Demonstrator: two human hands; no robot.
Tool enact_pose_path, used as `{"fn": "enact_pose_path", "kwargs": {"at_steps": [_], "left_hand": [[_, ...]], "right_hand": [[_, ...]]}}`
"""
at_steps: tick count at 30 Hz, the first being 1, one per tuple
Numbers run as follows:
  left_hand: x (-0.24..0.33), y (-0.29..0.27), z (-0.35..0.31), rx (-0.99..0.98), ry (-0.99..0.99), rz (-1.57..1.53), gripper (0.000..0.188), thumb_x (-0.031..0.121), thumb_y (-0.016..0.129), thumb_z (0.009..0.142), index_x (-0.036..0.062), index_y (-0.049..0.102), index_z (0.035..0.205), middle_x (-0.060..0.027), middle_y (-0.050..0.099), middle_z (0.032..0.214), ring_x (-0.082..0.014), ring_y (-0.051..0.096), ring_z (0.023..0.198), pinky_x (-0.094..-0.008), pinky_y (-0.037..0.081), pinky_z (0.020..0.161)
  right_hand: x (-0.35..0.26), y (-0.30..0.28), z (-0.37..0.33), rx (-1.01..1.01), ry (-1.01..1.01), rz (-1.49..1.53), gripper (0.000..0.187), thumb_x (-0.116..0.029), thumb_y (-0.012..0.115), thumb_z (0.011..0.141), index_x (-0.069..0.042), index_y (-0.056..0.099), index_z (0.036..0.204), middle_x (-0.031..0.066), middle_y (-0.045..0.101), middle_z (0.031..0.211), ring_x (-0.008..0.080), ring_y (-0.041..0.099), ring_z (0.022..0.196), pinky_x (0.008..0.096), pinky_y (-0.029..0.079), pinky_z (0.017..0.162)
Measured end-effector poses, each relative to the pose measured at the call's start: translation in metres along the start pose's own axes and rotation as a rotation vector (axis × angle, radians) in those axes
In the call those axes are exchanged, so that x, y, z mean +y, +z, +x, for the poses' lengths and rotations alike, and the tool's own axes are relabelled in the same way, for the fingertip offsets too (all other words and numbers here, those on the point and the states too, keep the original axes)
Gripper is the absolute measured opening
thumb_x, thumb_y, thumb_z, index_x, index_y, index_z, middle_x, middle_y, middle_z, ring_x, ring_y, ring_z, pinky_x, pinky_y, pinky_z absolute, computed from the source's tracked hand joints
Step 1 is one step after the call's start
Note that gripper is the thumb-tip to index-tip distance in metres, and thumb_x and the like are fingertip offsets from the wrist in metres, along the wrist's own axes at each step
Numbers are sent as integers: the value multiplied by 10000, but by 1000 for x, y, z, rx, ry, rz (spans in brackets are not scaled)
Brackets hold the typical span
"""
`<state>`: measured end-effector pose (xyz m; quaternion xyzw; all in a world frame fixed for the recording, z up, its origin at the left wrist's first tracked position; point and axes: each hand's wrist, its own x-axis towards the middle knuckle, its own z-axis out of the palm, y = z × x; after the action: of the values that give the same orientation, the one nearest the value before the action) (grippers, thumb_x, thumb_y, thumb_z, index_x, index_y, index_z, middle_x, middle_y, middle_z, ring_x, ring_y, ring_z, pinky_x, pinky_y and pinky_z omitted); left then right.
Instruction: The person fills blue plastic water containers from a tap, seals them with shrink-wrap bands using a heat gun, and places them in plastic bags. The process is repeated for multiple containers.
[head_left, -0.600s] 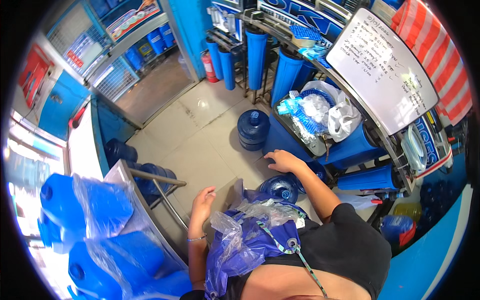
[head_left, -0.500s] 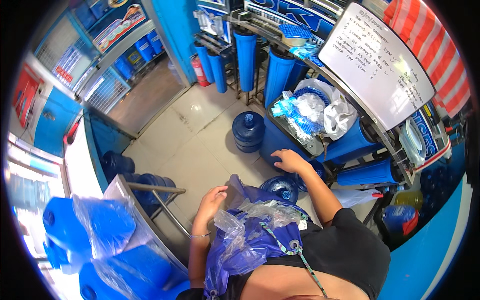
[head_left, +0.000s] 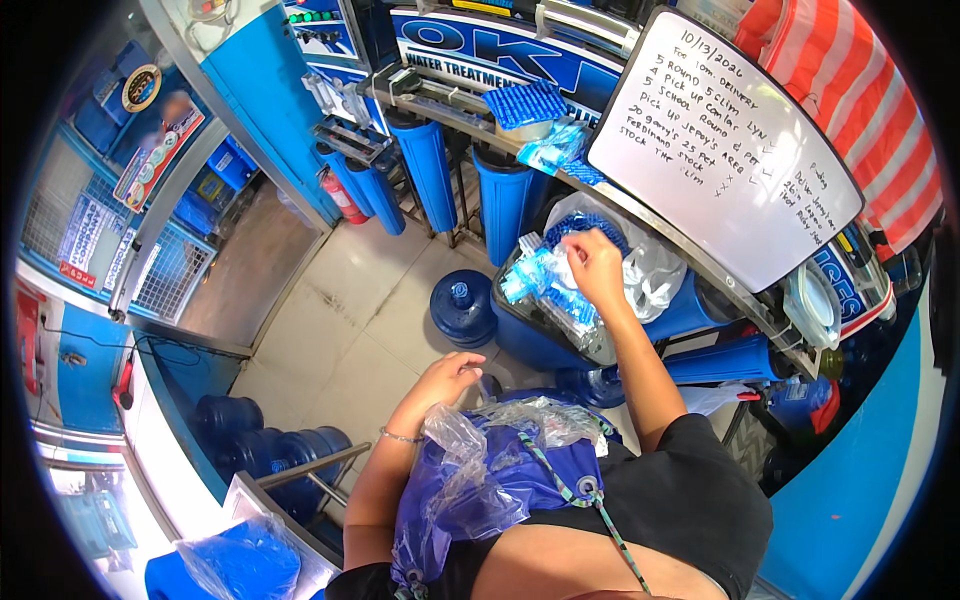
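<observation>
My right hand (head_left: 597, 266) is over the blue bin (head_left: 540, 338), its fingers curled at the clear plastic and blue-and-white plastic seals (head_left: 535, 274) heaped on top. Whether anything is between those fingers is hidden. A white plastic bag (head_left: 655, 280) lies beside that hand on the same heap. My left hand (head_left: 445, 379) hovers in front of my body with its fingers loosely stretched and nothing in them. Below it, crumpled clear plastic (head_left: 465, 450) lies over the purple apron (head_left: 530, 480) I wear.
A round blue water jug (head_left: 463, 308) stands on the tiled floor left of the bin. More jugs (head_left: 300, 450) sit by a metal rail at left. Tall blue filter housings (head_left: 423, 175) line the back, under a rack. A whiteboard (head_left: 730, 150) leans at the right.
My right hand has moved up from the bin's near side onto the heap of plastic, and its fingers have curled. My left hand has shifted slightly right and up. The view has turned.
</observation>
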<state>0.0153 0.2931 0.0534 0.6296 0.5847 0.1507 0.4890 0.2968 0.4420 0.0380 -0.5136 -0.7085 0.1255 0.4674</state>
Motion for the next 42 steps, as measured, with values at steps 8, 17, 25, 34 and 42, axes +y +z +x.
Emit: {"fn": "enact_pose_path", "kwargs": {"at_steps": [8, 17, 25, 34, 42], "left_hand": [[60, -21, 73, -58, 302, 148, 285, 193, 613, 871, 42, 647, 1110, -158, 621, 1043, -307, 626, 946, -384, 498, 811], [149, -39, 163, 486, 872, 357, 279, 66, 588, 814, 33, 646, 1085, -150, 591, 896, -295, 598, 783, -395, 493, 718], [174, -21, 221, 516, 693, 465, 296, 150, 574, 876, 46, 637, 1146, -144, 654, 844, -346, 638, 760, -455, 513, 673], [171, -22, 231, 530, 677, 459, 232, 163, 603, 855, 37, 690, 1028, -159, 688, 873, -337, 663, 782, -438, 527, 703], [174, -25, 228, 551, 671, 388, 247, 155, 630, 827, 56, 691, 1046, -155, 691, 922, -331, 665, 794, -426, 529, 725]], "right_hand": [[-12, -9, 88, 242, -112, -291, 201, -180, 754, 770, -58, 696, 920, 94, 580, 872, 254, 591, 731, 364, 483, 653], [4, -3, 90, 310, 33, -42, 73, -79, 699, 776, -24, 651, 774, 97, 624, 784, 262, 593, 726, 369, 485, 658], [8, -13, 78, 296, -19, 108, 26, 5, 624, 827, 16, 632, 850, 83, 660, 876, 119, 569, 651, 251, 476, 609], [10, -17, 88, 345, 252, 343, 100, -110, 559, 935, -13, 550, 915, 48, 573, 679, 92, 494, 577, 265, 398, 529], [3, -30, 88, 188, 251, 153, 88, -79, 573, 906, -17, 635, 908, 53, 581, 655, 106, 509, 575, 284, 422, 555]]}}
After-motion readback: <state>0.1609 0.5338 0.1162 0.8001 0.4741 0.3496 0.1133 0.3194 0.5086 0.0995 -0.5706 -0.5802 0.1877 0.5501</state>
